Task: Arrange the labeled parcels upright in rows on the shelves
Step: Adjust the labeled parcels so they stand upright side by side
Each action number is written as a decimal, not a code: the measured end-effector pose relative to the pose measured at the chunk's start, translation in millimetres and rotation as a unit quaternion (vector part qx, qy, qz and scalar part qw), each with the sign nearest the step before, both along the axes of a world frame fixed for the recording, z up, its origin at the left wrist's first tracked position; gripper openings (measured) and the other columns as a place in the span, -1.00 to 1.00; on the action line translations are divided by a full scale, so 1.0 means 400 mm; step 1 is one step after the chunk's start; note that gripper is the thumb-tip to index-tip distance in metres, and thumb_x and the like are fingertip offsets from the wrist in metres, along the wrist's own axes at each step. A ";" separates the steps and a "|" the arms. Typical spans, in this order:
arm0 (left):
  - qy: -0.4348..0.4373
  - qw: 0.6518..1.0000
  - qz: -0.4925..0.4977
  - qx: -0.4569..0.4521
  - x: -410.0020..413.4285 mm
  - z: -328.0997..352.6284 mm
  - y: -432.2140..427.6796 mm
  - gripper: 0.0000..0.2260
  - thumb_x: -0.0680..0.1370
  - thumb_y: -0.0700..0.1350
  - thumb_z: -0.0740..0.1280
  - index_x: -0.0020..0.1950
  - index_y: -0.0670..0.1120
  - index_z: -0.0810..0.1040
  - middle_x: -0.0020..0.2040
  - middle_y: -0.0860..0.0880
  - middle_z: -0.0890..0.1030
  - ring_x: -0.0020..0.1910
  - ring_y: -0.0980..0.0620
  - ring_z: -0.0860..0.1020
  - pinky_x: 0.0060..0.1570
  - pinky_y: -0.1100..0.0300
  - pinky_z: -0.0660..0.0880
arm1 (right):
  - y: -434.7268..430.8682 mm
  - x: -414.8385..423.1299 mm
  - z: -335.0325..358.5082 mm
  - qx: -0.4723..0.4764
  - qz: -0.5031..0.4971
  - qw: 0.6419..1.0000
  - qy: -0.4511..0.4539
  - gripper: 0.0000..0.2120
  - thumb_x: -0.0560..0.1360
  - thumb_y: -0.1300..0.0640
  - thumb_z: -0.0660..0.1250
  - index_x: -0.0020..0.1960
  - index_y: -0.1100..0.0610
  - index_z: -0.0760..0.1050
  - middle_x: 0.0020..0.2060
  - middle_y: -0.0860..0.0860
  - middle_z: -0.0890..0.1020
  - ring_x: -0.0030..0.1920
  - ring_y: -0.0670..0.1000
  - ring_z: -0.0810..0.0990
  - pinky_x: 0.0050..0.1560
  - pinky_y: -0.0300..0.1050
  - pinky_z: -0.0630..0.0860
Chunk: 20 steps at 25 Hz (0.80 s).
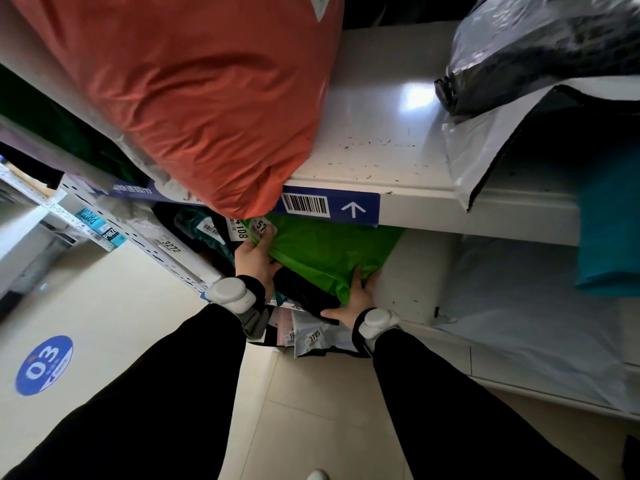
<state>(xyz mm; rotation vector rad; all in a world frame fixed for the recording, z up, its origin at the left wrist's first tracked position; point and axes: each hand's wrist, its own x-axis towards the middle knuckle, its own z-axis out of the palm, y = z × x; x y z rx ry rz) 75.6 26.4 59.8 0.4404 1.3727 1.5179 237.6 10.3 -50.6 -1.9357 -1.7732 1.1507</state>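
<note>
Fingers (266,240) of left hand (254,259) curl round green parcel (329,251) at labelled end | right hand (360,297) presses straight-fingered on other end | guess: steadies floppy bag upright by shelf (408,271) front edge

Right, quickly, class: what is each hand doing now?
Left hand: grips the bright green plastic parcel by its labelled corner.
Right hand: open, straight fingers pressed against that parcel's lower edge.

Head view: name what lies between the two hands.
Head view: a black parcel and part of the green parcel lie between left hand and right hand.
</note>
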 end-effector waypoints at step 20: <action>0.236 0.971 0.019 -0.023 0.017 0.028 -0.077 -0.81 0.49 -0.16 0.43 -0.21 -0.06 0.43 -0.32 -0.04 0.50 -0.51 0.16 0.51 -0.48 0.33 0.51 | -0.033 0.117 0.028 -0.014 0.005 1.000 -0.001 0.08 0.15 -0.28 0.50 0.49 0.04 0.06 0.48 0.16 0.18 0.43 0.24 0.26 0.40 0.07 0.32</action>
